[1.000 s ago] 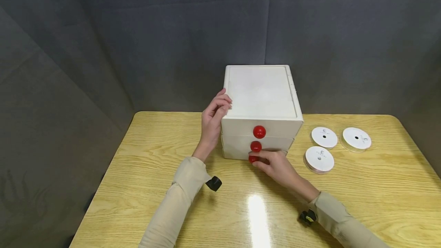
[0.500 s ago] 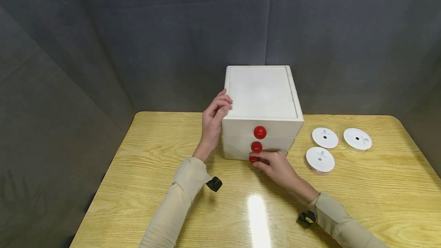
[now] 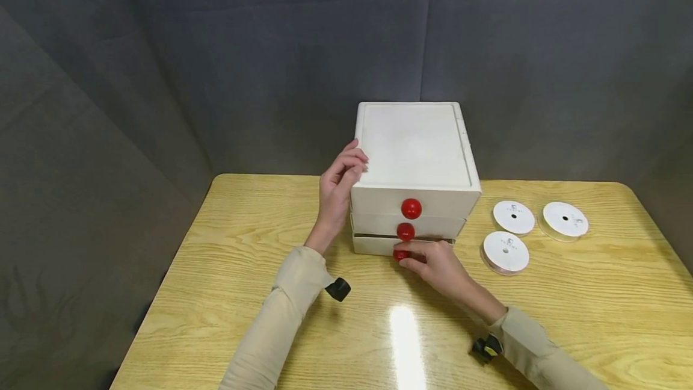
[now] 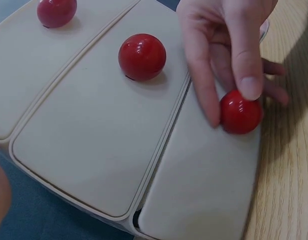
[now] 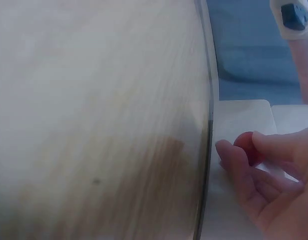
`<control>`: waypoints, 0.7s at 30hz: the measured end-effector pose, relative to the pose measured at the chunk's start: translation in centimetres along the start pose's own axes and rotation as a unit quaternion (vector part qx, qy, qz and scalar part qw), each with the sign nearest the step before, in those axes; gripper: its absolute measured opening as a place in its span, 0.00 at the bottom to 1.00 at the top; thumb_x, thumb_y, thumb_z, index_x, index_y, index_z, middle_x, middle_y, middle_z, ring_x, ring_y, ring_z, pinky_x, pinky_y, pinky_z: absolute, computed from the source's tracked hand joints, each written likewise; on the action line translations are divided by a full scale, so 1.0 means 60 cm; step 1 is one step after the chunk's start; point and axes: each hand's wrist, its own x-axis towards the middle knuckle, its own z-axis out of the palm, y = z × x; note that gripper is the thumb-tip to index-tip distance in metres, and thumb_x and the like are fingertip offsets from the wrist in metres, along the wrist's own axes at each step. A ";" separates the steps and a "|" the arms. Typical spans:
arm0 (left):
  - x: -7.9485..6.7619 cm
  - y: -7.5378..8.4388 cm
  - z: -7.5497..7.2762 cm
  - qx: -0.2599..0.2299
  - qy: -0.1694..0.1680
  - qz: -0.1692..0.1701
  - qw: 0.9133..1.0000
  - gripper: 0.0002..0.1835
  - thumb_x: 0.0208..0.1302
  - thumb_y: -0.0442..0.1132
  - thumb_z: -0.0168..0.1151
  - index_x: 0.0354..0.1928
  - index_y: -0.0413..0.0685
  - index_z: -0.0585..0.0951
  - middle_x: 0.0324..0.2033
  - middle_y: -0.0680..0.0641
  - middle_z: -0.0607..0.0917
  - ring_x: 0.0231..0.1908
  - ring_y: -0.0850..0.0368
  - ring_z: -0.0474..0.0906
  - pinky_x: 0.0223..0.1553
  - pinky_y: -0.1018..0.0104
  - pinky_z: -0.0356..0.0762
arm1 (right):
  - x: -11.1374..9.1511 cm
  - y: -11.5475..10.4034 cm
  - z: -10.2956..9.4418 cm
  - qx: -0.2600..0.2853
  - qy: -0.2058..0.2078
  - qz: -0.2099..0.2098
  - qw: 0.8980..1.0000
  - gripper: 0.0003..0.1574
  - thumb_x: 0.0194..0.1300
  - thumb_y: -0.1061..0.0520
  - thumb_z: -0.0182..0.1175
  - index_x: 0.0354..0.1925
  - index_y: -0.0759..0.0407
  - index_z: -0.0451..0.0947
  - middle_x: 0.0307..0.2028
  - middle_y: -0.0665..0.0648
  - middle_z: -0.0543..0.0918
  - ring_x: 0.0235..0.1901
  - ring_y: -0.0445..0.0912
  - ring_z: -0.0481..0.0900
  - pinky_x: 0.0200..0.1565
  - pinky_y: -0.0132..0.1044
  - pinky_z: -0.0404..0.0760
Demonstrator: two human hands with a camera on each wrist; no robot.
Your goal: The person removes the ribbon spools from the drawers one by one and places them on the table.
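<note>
right hand (image 3: 443, 266) pinching knob (image 4: 240, 117), bottom drawer (image 4: 199, 175) ajar

We see dark cloth (image 3: 271, 65) beyond the rounded far corners of a wood-grained table (image 3: 243, 227); glare (image 3: 407, 348) streaks its surface.

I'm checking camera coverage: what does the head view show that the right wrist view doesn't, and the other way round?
Only the head view: the three spools, the cabinet top, the top knob and the middle knob.

Only the right wrist view: the palm side of the right hand, with its bent fingers.

Both: that hand pinching the lowest knob, the bottom drawer, the table and some of the left sleeve.
</note>
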 end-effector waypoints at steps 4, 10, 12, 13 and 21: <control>0.000 0.002 0.001 0.001 0.003 0.001 1.000 0.13 0.68 0.34 0.51 0.35 0.25 0.75 0.44 0.57 0.83 0.72 0.47 0.66 0.77 0.54 0.57 | -0.012 -0.005 -0.004 -0.007 -0.021 0.005 1.000 0.16 0.62 0.64 0.73 0.49 0.58 0.89 0.42 0.51 0.91 0.43 0.43 0.87 0.45 0.41 0.88; 0.000 0.002 0.003 -0.001 0.007 0.000 1.000 0.13 0.68 0.33 0.51 0.35 0.24 0.75 0.44 0.57 0.82 0.72 0.46 0.66 0.77 0.54 0.58 | -0.035 -0.015 -0.005 0.000 -0.035 0.008 0.999 0.17 0.62 0.64 0.72 0.51 0.57 0.89 0.42 0.51 0.91 0.43 0.43 0.86 0.44 0.39 0.87; -0.001 0.001 0.003 -0.003 0.008 0.001 1.000 0.13 0.69 0.33 0.51 0.35 0.24 0.75 0.44 0.56 0.82 0.72 0.45 0.66 0.77 0.54 0.58 | -0.044 -0.019 -0.004 -0.002 -0.039 0.007 0.999 0.17 0.62 0.64 0.72 0.51 0.57 0.89 0.43 0.52 0.90 0.43 0.42 0.85 0.44 0.38 0.87; -0.001 0.001 0.003 -0.003 0.008 0.001 1.000 0.13 0.68 0.33 0.51 0.35 0.24 0.75 0.44 0.56 0.82 0.72 0.45 0.66 0.77 0.54 0.58 | -0.049 -0.021 -0.004 0.001 -0.042 0.007 0.999 0.17 0.62 0.64 0.72 0.51 0.57 0.89 0.43 0.52 0.90 0.43 0.42 0.85 0.44 0.37 0.87; -0.001 0.001 0.005 0.003 0.012 -0.002 1.000 0.13 0.67 0.34 0.51 0.35 0.26 0.75 0.44 0.58 0.83 0.71 0.47 0.67 0.77 0.55 0.57 | -0.079 -0.037 -0.005 0.018 -0.056 0.003 0.998 0.17 0.63 0.64 0.71 0.52 0.58 0.88 0.45 0.51 0.90 0.46 0.41 0.84 0.47 0.39 0.88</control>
